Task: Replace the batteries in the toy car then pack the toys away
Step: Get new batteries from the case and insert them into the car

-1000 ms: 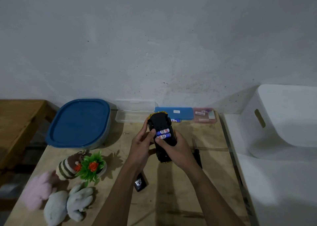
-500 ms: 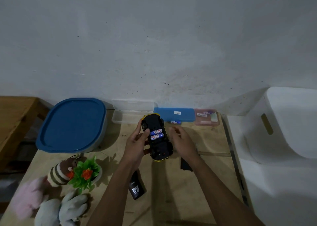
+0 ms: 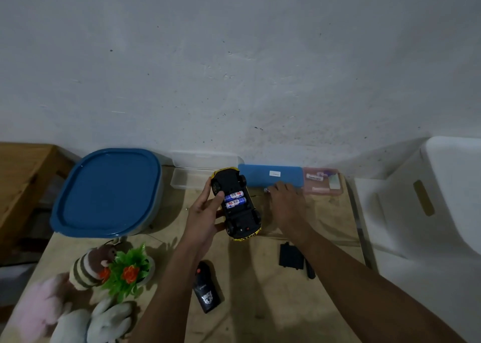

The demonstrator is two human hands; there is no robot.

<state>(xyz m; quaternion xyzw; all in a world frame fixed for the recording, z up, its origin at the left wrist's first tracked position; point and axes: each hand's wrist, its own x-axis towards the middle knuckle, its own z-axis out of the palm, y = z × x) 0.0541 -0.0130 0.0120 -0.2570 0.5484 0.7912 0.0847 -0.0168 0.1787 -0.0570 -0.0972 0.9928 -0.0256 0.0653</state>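
Above the plywood table (image 3: pixel 325 220), the left hand (image 3: pixel 205 212) grips the upturned toy car (image 3: pixel 235 202), two batteries (image 3: pixel 234 199) showing in its open bay. The right hand (image 3: pixel 285 199) reaches toward the blue case (image 3: pixel 270 177) (fingers spread, holding nothing I can see).

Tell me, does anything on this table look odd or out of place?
The yellow toy car is upside down in the left hand, its battery bay open with two blue batteries exposed. The flat black cover lies loose on the wooden table. Nothing looks spilled or broken.
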